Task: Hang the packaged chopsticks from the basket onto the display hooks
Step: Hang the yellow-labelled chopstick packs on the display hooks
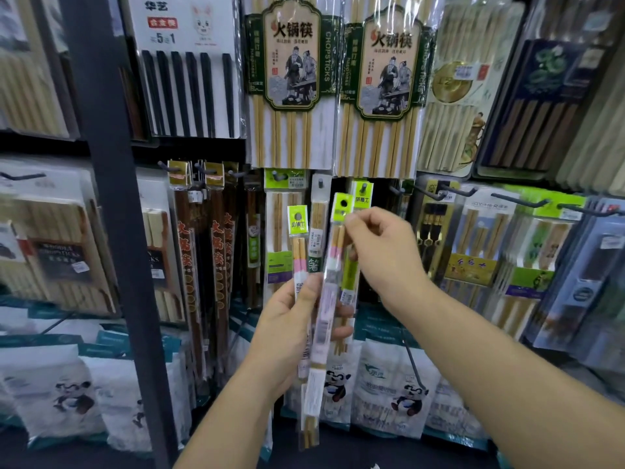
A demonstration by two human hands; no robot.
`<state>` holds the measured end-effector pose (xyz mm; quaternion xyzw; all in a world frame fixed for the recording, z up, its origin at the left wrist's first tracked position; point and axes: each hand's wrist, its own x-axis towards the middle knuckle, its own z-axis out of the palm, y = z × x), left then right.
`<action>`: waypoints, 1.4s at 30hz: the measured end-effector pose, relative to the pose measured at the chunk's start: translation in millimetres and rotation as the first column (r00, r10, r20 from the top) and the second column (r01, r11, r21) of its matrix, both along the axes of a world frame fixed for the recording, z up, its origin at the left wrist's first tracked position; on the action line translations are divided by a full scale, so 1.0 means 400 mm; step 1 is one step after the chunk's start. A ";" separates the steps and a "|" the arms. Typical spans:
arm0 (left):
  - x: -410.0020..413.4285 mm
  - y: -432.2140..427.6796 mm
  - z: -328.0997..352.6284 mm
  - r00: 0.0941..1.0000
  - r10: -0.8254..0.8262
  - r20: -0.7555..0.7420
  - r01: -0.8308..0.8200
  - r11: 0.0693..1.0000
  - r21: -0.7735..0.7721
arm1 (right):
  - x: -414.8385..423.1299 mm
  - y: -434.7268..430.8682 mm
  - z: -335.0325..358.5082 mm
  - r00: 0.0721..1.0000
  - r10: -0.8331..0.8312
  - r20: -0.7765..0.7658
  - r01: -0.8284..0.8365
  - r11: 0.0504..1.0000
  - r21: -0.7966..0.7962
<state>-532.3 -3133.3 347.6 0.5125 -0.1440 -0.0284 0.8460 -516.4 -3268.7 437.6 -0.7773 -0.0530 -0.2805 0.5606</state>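
My left hand [291, 319] grips a bundle of slim chopstick packs in clear sleeves with lime-green header cards. One pack [329, 289] stands tallest in front, and my right hand [378, 252] pinches it near its header, just below the punched hole. A shorter pack [298, 245] sticks up on the bundle's left side. Straight behind the raised pack, a display hook [363, 188] carries a pack with the same green header. The basket is out of view.
Pegboard hooks around hold many chopstick packs: tall bamboo sets [291, 82] above, dark red sets [189, 252] at left, boxed sets [487, 252] at right. A dark steel upright [115, 198] stands at left. Panda-printed bags [389, 384] fill the shelf below my hands.
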 end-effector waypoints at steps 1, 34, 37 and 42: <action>0.001 0.001 -0.001 1.000 -0.002 -0.007 0.002 1.000 0.009 | 0.007 -0.008 0.013 1.000 -0.015 0.005 0.014 0.999 0.041; 0.012 0.007 -0.009 0.997 0.074 0.034 -0.079 0.982 0.172 | 0.069 -0.040 0.026 0.978 -0.207 0.019 0.207 0.978 0.018; 0.015 0.007 -0.008 0.997 0.076 -0.006 -0.074 0.988 0.135 | 0.066 -0.043 0.021 0.975 -0.221 -0.001 0.221 0.975 0.027; 0.007 0.003 -0.002 0.989 0.141 0.047 -0.147 0.979 0.140 | 0.033 -0.037 -0.001 0.981 -0.193 -0.015 0.194 0.980 0.047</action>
